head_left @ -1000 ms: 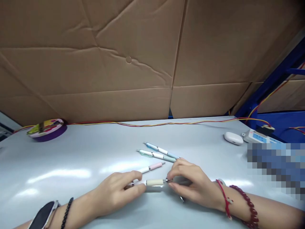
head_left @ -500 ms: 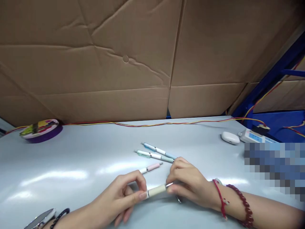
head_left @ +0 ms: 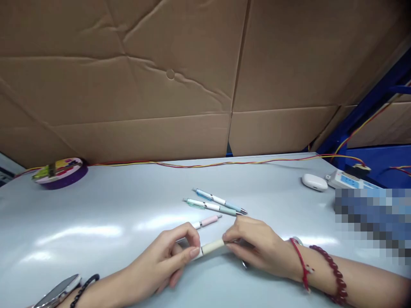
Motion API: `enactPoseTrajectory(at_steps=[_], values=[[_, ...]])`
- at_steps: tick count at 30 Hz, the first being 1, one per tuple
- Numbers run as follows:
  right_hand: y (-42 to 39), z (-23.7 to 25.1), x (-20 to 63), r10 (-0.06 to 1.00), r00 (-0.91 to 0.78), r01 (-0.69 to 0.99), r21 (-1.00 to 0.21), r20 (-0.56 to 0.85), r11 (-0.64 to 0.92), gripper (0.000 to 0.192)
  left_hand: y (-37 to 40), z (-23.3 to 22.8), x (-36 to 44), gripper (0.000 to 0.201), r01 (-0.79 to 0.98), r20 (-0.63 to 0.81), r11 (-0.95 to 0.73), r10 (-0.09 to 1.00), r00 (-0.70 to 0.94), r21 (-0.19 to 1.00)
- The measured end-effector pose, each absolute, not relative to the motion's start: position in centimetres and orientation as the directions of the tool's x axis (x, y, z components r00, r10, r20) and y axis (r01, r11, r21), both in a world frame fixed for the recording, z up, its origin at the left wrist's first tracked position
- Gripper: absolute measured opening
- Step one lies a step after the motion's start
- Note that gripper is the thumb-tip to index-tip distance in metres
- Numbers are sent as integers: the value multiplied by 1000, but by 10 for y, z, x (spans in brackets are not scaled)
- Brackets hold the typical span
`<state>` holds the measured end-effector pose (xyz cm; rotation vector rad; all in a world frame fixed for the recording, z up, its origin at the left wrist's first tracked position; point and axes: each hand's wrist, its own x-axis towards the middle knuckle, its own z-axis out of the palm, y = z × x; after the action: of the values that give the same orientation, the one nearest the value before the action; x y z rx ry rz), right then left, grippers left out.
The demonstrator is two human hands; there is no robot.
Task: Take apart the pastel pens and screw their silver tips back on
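My left hand (head_left: 175, 256) pinches the white barrel of a pen with a cream grip (head_left: 212, 247) between thumb and fingers. At the pen's other end, my right hand (head_left: 257, 248) closes thumb and forefinger over the tip, which is mostly hidden. A small shiny metal end (head_left: 245, 264) pokes out below the right hand; what it belongs to is hidden. Just behind the hands lie a pink and white pen (head_left: 209, 221), partly covered by my left hand, a green and white pen (head_left: 212, 207) and a blue and white pen (head_left: 218, 200).
A round purple tin-like box (head_left: 62, 173) sits at the back left of the pale table (head_left: 128, 256). A red and yellow wire (head_left: 180, 165) runs along the back edge below cardboard (head_left: 144, 94). At right are a white earbud case (head_left: 314, 182) and a power strip (head_left: 349, 180).
My right fingertips have closed over the metal tip, which showed between them and the cream grip before. The blue and green pens' tips now show clear of my right hand. The view has shifted slightly.
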<state>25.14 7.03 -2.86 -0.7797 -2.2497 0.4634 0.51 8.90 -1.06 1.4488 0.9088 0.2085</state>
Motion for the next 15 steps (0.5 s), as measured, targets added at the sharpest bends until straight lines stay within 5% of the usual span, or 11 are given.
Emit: enactPoseTrajectory(at_steps=[15], values=[[73,-29,249,743,-508,394,-650,436,650,27,88,-7,5,29,433,-384,82,628,677,898]])
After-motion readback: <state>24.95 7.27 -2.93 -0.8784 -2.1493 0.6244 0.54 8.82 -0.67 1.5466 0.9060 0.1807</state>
